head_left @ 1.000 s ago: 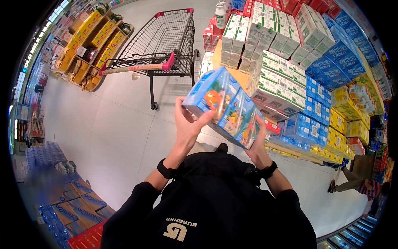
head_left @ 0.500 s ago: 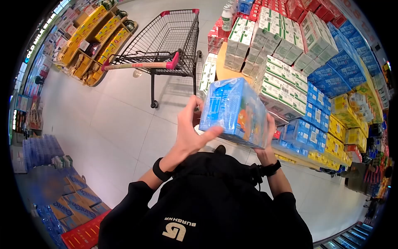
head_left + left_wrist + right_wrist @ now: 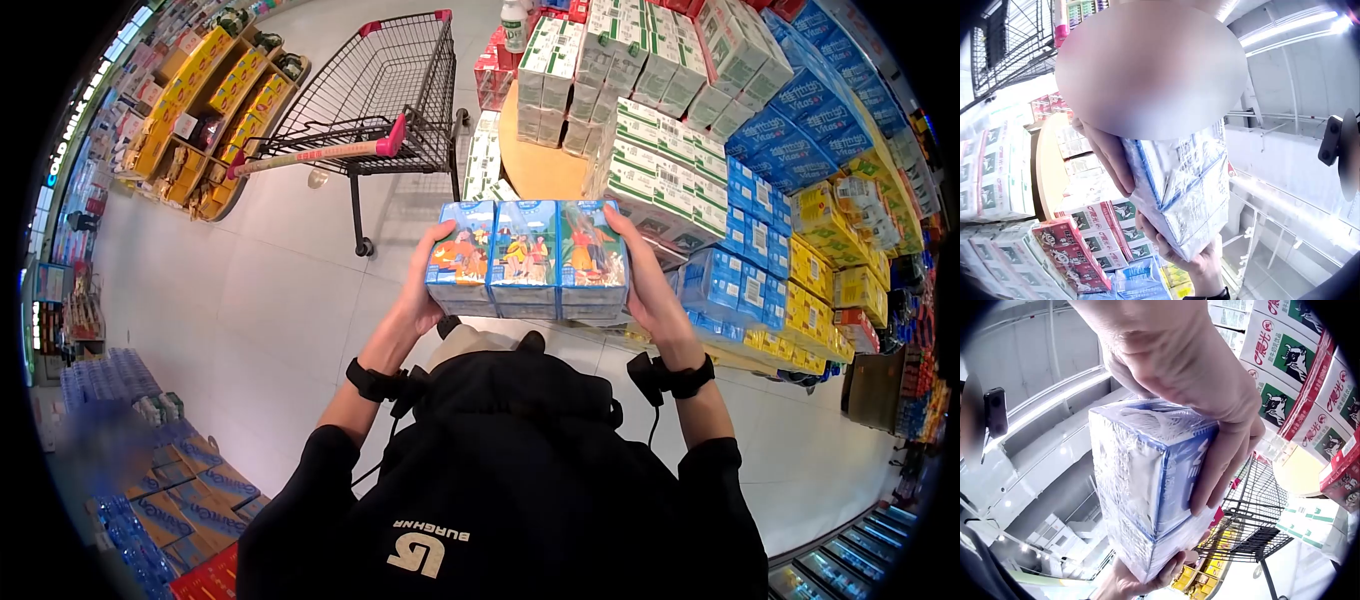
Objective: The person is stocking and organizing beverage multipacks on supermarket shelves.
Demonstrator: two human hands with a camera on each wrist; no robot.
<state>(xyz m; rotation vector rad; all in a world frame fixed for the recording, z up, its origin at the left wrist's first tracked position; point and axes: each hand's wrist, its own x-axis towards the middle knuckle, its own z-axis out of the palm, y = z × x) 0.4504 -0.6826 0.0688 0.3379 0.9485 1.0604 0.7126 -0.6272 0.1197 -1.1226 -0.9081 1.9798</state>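
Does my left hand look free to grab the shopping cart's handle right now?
Probably not: the left hand holds one end of the blue carton pack, and the cart handle is farther ahead, apart from it.

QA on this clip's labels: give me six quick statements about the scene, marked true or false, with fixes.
1. The left hand and right hand both hold the blue pack. True.
2. In the head view, the shopping cart stands left of the white-and-green cartons. True.
3. The blue pack sits inside the shopping cart. False: it is held up between the hands.
4. The left hand rests on the cart's handle. False: it grips the blue pack's left end.
5. The blue pack's side facing the head camera shows printed figures. True.
6. The person's sleeves are red. False: they are black.
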